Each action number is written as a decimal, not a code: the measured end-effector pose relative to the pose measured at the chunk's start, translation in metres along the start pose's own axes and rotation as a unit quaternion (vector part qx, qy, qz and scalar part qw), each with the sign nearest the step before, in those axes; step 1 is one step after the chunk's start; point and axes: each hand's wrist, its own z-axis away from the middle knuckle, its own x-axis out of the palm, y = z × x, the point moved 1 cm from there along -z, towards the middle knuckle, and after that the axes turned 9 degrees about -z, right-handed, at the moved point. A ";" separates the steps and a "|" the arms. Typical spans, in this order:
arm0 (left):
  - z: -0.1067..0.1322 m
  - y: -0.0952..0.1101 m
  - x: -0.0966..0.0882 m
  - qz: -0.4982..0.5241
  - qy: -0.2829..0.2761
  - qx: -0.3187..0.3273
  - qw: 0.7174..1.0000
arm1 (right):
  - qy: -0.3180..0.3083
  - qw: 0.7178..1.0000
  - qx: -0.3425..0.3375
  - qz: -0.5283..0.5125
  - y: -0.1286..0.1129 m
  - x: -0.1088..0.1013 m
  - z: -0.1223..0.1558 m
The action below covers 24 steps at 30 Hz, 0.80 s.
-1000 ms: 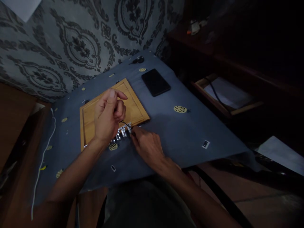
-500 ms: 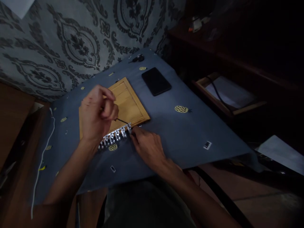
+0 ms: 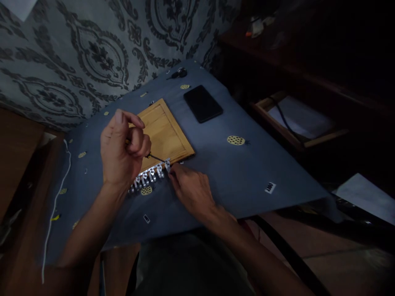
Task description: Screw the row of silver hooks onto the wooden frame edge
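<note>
My left hand [image 3: 125, 146] is closed around the handle of a thin screwdriver [image 3: 158, 158], its thumb raised above the curled fingers. The screwdriver's dark shaft slants down to the right, and its tip meets the end of a silver metal hook rail [image 3: 152, 172]. Several hooks stick out from this rail along the near edge of a framed wooden board [image 3: 165, 133]. At the rail's right end, my right hand [image 3: 194, 189] pinches the last hook between thumb and fingers. My left hand and wrist hide the board's left part and some of the rail.
A black phone [image 3: 203, 104] lies beyond the board on the blue patterned tablecloth [image 3: 234, 185]. Farther back is a small dark object [image 3: 179, 73], perhaps keys. A white cord [image 3: 55, 201] runs down the left side. At right an open drawer [image 3: 324, 137] holds papers.
My left hand has turned a little on the screwdriver, with the thumb now lifted clear of the fingers. My right hand stays at the rail's end.
</note>
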 end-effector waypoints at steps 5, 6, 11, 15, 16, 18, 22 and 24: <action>-0.001 -0.005 0.001 0.004 0.006 -0.013 1.000 | 0.014 1.000 -0.012 -0.002 0.002 0.003 0.000; -0.001 -0.006 0.001 0.005 0.004 -0.015 1.000 | 0.015 1.000 -0.014 -0.003 0.002 0.003 0.000; 0.000 -0.010 0.000 0.003 -0.015 -0.017 1.000 | 0.029 0.999 -0.028 -0.005 0.004 0.004 0.000; 0.000 -0.012 0.001 -0.005 -0.025 -0.011 1.000 | 0.022 1.000 -0.020 -0.007 0.004 0.004 0.000; 0.000 -0.012 0.001 -0.006 -0.027 -0.009 1.000 | 0.020 1.000 -0.016 -0.007 0.004 0.004 0.000; 0.000 -0.013 0.001 -0.004 -0.029 -0.007 1.000 | 0.016 1.000 -0.012 -0.008 0.003 0.004 0.000; 0.001 -0.012 0.000 -0.009 -0.048 -0.007 0.999 | 0.005 1.000 -0.004 -0.008 0.002 0.002 0.000; 0.001 -0.012 -0.001 -0.015 -0.077 -0.012 0.997 | -0.004 1.000 0.003 -0.008 0.001 0.001 -0.001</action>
